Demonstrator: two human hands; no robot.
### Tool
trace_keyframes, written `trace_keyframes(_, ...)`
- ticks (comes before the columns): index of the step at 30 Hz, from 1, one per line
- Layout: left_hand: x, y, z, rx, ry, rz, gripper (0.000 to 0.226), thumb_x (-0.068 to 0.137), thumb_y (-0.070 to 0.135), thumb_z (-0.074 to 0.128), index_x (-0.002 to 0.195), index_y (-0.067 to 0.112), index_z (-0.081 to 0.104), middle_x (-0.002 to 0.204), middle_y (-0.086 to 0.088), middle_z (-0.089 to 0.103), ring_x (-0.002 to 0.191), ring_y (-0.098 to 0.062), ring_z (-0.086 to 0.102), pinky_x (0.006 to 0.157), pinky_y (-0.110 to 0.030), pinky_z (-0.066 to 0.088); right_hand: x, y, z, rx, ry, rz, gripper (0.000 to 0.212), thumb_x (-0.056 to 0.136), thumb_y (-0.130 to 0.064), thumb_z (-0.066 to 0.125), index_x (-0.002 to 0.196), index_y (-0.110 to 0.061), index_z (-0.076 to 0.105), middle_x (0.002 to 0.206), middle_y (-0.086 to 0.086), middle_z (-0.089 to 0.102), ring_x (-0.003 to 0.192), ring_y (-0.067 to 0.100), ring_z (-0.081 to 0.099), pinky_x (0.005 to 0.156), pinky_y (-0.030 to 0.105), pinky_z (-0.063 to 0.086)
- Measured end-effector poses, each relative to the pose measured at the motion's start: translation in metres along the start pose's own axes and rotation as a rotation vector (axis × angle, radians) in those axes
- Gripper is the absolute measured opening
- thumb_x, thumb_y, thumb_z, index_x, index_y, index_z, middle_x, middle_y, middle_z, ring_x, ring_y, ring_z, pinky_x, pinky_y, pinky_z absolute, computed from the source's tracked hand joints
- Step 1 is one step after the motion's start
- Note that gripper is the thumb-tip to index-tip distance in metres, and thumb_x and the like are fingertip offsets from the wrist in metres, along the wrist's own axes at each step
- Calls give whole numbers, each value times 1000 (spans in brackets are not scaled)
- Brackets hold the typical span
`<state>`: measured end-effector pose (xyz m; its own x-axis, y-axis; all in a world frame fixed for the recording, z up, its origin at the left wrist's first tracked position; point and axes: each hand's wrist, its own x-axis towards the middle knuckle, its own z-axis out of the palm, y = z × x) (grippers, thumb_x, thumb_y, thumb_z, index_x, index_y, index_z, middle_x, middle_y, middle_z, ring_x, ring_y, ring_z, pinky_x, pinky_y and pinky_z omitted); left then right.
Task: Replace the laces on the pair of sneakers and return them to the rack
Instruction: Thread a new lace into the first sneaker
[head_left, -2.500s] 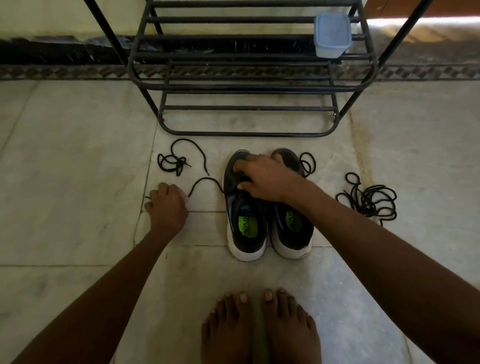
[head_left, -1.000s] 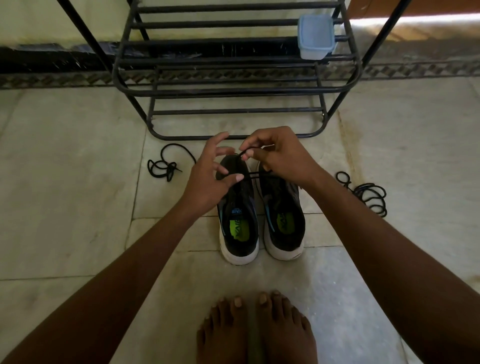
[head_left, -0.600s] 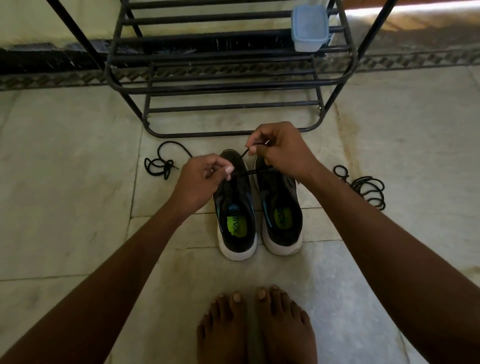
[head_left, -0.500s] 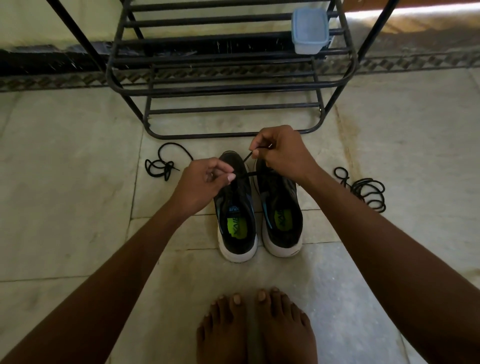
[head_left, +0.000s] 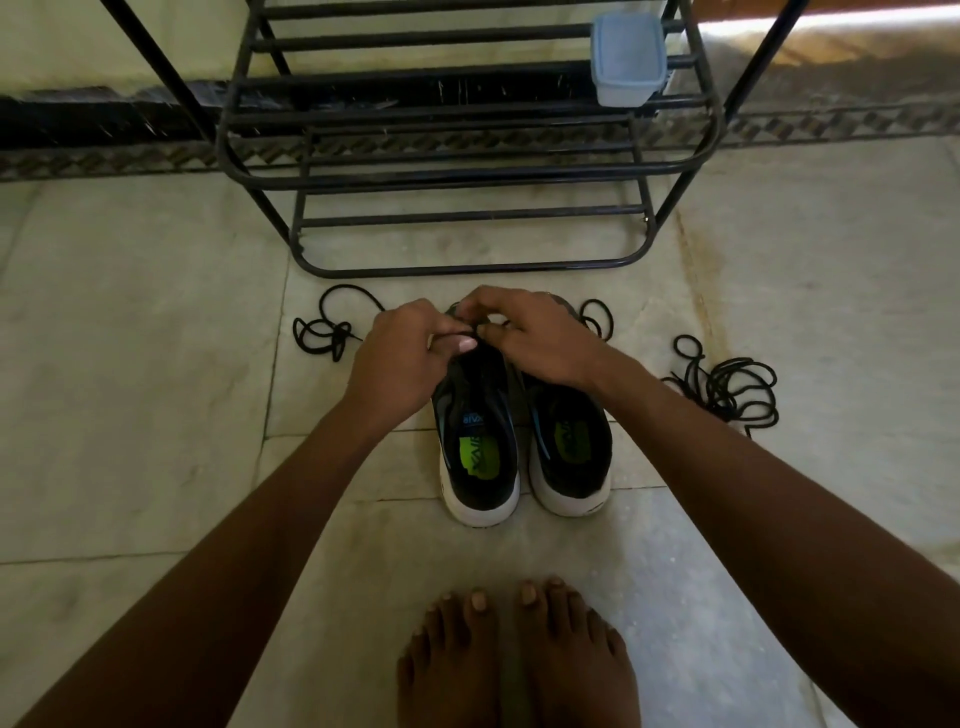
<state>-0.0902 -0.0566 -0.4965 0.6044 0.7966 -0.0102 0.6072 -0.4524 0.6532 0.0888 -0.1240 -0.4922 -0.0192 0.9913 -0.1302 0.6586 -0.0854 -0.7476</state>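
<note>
Head view: a pair of black mesh sneakers with white soles and green insoles (head_left: 524, 441) stands side by side on the pale stone floor (head_left: 130, 338), heels toward the person and toes at 12 o'clock, facing the black metal tube shoe rack (head_left: 467, 171). This orientation presents the eyelet rows to both hands at once. The left hand (head_left: 410, 358) and right hand (head_left: 524, 338) meet over the toe end of the left sneaker, fingers curled in a pinch on a thin black lace (head_left: 475, 332), presumably at the lowest eyelets; the lace itself is largely hidden by the fingers. One loose black lace (head_left: 324, 332) lies at 9 o'clock of the shoes, a short black loop (head_left: 597, 317) sits just beside the right toe, and a larger tangled coil of black laces (head_left: 727, 384) lies at 3 o'clock, well apart. A pale blue lidded plastic box (head_left: 628, 57) occupies the rack's right end at 1 o'clock. Bare feet (head_left: 514, 654) stand at 6 o'clock. Open floor remains on both flanks for drawing lace outward; the rack's lower rail bounds movement at 12 o'clock.
</note>
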Motion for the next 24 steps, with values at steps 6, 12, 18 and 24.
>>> trace_keyframes(6, 4, 5, -6, -1, 27, -60, 16, 88, 35, 79, 103, 31, 81, 80, 13, 68, 59, 5, 51, 60, -24, 37, 1, 8, -4, 194, 8, 48, 9, 98, -19, 65, 98, -17, 74, 73, -1, 73, 72, 10, 70, 72, 22, 54)
trace_keyframes(12, 0, -14, 11, -104, 33, -319, 25, 84, 31, 83, 105, 23, 72, 89, 7, 69, 82, -8, 66, 64, -19, 43, 4, 21, 1, 143, 206, 162, 15, 98, -10, 57, 90, -17, 68, 75, 0, 71, 64, 5, 68, 65, 19, 54)
trace_keyframes(18, -5, -7, 34, -68, -127, -417, 73, 73, 29, 85, 135, 26, 46, 126, -4, 43, 111, -18, 51, 83, -28, 46, 11, 11, 7, 131, 380, 168, 11, 97, -14, 55, 95, -14, 65, 65, -3, 63, 54, 1, 59, 49, 9, 41)
trace_keyframes(24, -9, 6, 38, 125, -58, -372, 57, 80, 28, 77, 130, 13, 54, 120, -8, 50, 106, -22, 55, 77, -29, 41, 17, 9, 20, 133, 280, 145, 14, 96, -22, 66, 89, -10, 69, 69, -12, 61, 61, -4, 57, 55, 6, 39)
